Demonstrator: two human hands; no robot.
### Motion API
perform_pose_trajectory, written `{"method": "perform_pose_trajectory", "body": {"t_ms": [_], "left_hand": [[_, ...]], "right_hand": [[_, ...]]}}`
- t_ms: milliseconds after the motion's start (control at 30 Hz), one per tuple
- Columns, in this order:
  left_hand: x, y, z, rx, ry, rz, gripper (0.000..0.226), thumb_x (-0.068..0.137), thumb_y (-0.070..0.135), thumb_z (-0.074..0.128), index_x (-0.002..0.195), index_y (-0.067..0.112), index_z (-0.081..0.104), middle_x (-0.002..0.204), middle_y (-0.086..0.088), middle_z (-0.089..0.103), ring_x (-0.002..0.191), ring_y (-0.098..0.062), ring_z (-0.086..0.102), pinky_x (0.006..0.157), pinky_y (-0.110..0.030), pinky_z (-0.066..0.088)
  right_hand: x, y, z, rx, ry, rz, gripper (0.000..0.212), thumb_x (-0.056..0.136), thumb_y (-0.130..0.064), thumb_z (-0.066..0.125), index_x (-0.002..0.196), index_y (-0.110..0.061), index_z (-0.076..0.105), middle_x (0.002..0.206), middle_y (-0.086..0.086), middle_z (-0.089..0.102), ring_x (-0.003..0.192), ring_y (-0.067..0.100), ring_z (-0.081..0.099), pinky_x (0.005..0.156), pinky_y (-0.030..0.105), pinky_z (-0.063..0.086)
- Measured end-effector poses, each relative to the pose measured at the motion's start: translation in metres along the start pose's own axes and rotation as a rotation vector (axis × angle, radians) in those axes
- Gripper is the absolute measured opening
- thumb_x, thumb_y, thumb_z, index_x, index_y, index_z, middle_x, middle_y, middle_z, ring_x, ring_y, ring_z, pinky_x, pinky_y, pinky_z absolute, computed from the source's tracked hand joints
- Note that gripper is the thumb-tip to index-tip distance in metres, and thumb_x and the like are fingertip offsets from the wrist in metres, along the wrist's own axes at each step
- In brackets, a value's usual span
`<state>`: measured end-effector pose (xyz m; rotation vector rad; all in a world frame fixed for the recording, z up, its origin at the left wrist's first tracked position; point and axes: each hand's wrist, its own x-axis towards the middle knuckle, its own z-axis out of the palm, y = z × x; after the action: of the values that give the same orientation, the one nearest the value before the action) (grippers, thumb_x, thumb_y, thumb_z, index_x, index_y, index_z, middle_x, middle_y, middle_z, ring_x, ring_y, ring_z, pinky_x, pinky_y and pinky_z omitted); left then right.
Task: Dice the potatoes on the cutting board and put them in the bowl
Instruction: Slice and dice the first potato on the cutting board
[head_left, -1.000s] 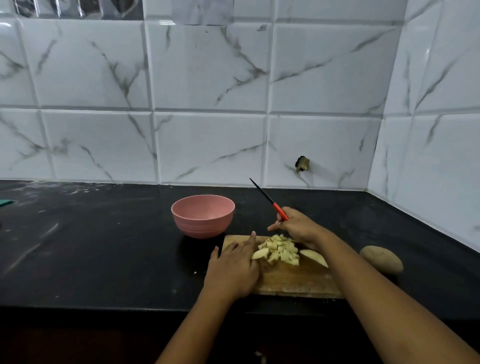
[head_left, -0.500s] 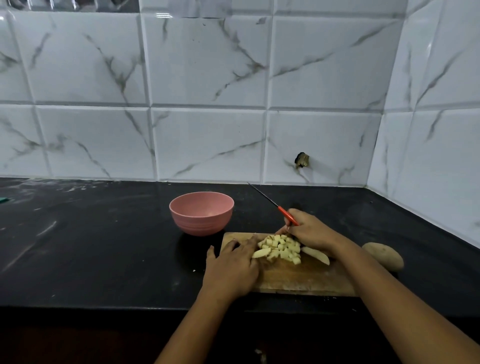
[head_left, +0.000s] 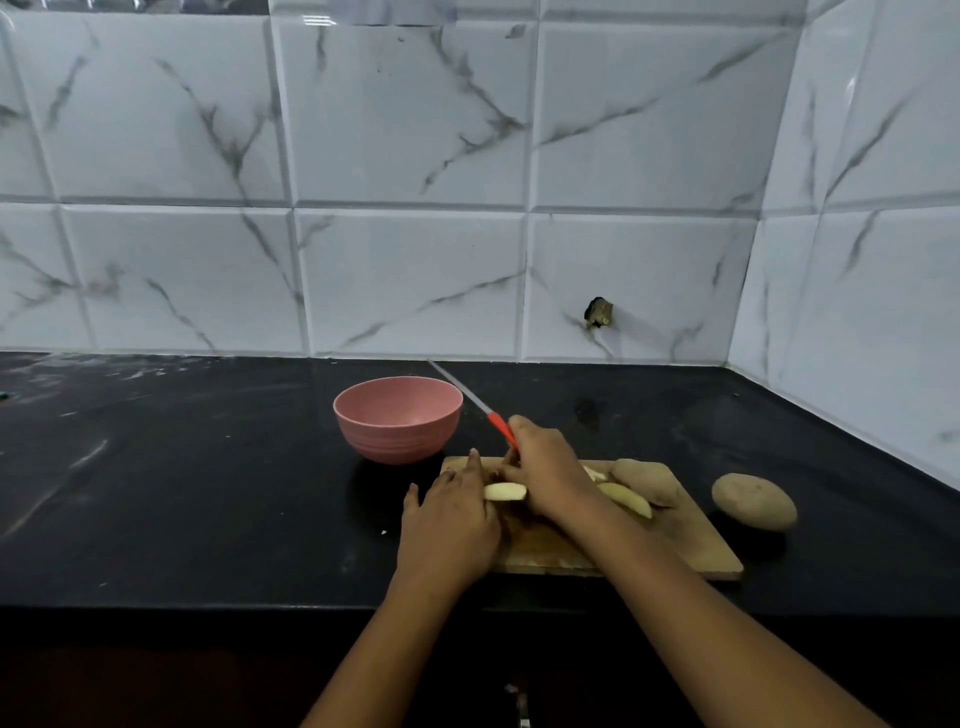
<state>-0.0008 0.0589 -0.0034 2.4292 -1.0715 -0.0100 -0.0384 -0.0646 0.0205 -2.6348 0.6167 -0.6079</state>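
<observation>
1. Gripping the knife (head_left: 500, 427), your right hand (head_left: 545, 473) sits at the far edge of the cutting board (head_left: 685, 545); bare board lies rightward.
2. Your spread left hand (head_left: 451, 525) touches the potato wedge (head_left: 504, 491), which lies crosswise between both hands.

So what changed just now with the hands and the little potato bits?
The right hand, still gripping the knife, slid left over the diced pile, up to the left hand. The dice are now hidden, and only one pale potato strip shows between the hands. The left hand stayed flat on the cutting board; the bowl and whole potato have not moved.
</observation>
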Motion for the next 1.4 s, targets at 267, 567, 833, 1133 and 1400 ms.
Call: {"method": "perform_pose_trajectory", "body": {"t_ms": [267, 567, 833, 1133, 1400], "left_hand": [[0.000, 0.001, -0.001, 0.046, -0.002, 0.004, 0.061, 0.096, 0.023, 0.029, 0.154, 0.020, 0.009, 0.156, -0.001, 0.028, 0.145, -0.013, 0.017, 0.118, -0.046, 0.007], [-0.001, -0.002, 0.000, -0.045, 0.086, -0.078, 0.057, 0.099, 0.021, 0.028, 0.153, 0.015, 0.013, 0.154, -0.003, 0.031, 0.142, -0.015, 0.024, 0.117, -0.045, 0.009], [-0.003, -0.002, 0.000, -0.012, 0.084, -0.014, 0.056, 0.098, 0.020, 0.030, 0.152, 0.022, 0.018, 0.155, 0.002, 0.029, 0.144, -0.013, 0.019, 0.117, -0.047, 0.007], [-0.004, 0.002, -0.003, 0.013, 0.046, 0.013, 0.051, 0.097, 0.018, 0.030, 0.146, 0.030, 0.034, 0.153, 0.004, 0.032, 0.143, -0.014, 0.020, 0.118, -0.047, 0.005], [-0.004, -0.001, -0.002, -0.053, 0.147, 0.038, 0.045, 0.091, 0.017, 0.043, 0.134, 0.027, 0.052, 0.135, 0.002, 0.046, 0.120, -0.019, 0.039, 0.105, -0.033, 0.033]], "right_hand": [[-0.006, 0.013, -0.008, -0.070, 0.087, 0.057, 0.015, 0.096, -0.014, 0.054, 0.111, -0.014, 0.051, 0.085, -0.002, 0.054, 0.074, 0.010, 0.055, 0.064, 0.024, 0.046], [-0.027, 0.009, -0.007, 0.010, 0.081, -0.082, 0.017, 0.092, -0.023, 0.061, 0.094, -0.020, 0.045, 0.086, -0.005, 0.059, 0.081, 0.012, 0.058, 0.087, 0.036, 0.051], [-0.031, 0.014, -0.006, -0.146, 0.211, -0.122, 0.018, 0.095, -0.027, 0.058, 0.109, -0.017, 0.057, 0.109, -0.001, 0.055, 0.105, 0.015, 0.047, 0.089, 0.028, 0.042], [-0.040, 0.018, -0.015, -0.075, 0.090, 0.026, 0.047, 0.082, -0.047, 0.069, 0.115, -0.017, 0.054, 0.111, -0.004, 0.035, 0.109, 0.017, 0.039, 0.093, 0.030, 0.042], [-0.044, 0.028, -0.026, -0.055, 0.097, 0.142, 0.040, 0.082, -0.045, 0.071, 0.108, -0.020, 0.055, 0.112, -0.003, 0.036, 0.111, 0.018, 0.040, 0.092, 0.028, 0.039]]}}
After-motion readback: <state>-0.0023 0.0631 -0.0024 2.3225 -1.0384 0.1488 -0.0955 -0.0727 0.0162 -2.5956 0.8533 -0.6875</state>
